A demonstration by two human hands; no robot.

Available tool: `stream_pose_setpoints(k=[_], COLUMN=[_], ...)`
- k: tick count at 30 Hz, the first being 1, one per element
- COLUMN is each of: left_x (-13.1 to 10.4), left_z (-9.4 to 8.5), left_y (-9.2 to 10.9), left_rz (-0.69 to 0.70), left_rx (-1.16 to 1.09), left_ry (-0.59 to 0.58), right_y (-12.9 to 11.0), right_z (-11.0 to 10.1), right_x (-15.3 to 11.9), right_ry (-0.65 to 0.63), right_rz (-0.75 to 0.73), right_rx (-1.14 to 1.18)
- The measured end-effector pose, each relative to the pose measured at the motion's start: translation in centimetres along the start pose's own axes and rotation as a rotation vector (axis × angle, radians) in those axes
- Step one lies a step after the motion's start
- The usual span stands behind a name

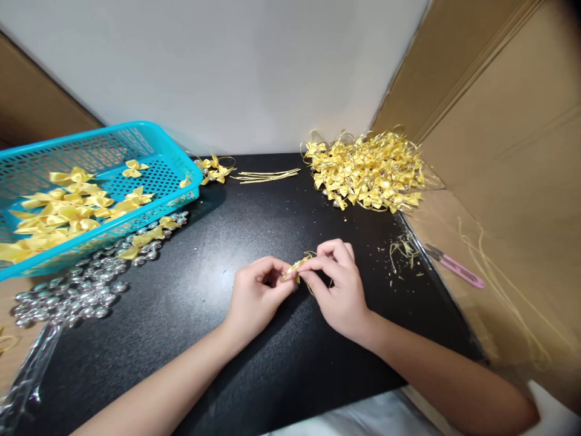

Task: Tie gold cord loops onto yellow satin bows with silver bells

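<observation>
Over the middle of the black table, my left hand point(265, 289) and my right hand point(339, 290) meet fingertip to fingertip. Between them is a small yellow ribbon bow point(296, 268) with a thin gold cord, mostly covered by my fingers. My left thumb and forefinger pinch the bow from the left. The right fingertips are closed on the cord point(310, 254) at its other side, and a loop of it stands out past them. Whether a silver bell is on this bow I cannot tell.
A blue basket point(170, 154) with yellow bows stands at the left. Silver bells point(68, 297) lie before it. Cut gold cords point(267, 175) and a pile of finished bows point(367, 172) lie at the back. A pink-handled cutter point(456, 269) and cord scraps point(405, 251) are at right.
</observation>
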State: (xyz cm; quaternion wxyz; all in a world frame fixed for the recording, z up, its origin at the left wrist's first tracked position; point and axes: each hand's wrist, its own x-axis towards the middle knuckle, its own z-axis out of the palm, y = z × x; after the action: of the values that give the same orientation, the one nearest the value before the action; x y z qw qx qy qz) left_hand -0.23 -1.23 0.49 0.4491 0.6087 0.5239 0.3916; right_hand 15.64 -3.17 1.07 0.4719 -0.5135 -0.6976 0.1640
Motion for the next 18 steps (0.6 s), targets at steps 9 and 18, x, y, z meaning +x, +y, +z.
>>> stream_pose_setpoints(k=[9,18], left_x=[1.8,2.1], left_z=[-1.1,-1.2], left_y=[0.4,0.2], left_rz=[-0.287,-0.314], left_rx=[-0.158,-0.176], left_ry=[-0.012,-0.053], right_y=[-0.8,-0.1], right_z=[-5.8,-8.8], right_x=[2.7,3.5], right_ry=[0.298,0.219], right_rz=[0.047,0.034], right_rx=[0.597,0.729])
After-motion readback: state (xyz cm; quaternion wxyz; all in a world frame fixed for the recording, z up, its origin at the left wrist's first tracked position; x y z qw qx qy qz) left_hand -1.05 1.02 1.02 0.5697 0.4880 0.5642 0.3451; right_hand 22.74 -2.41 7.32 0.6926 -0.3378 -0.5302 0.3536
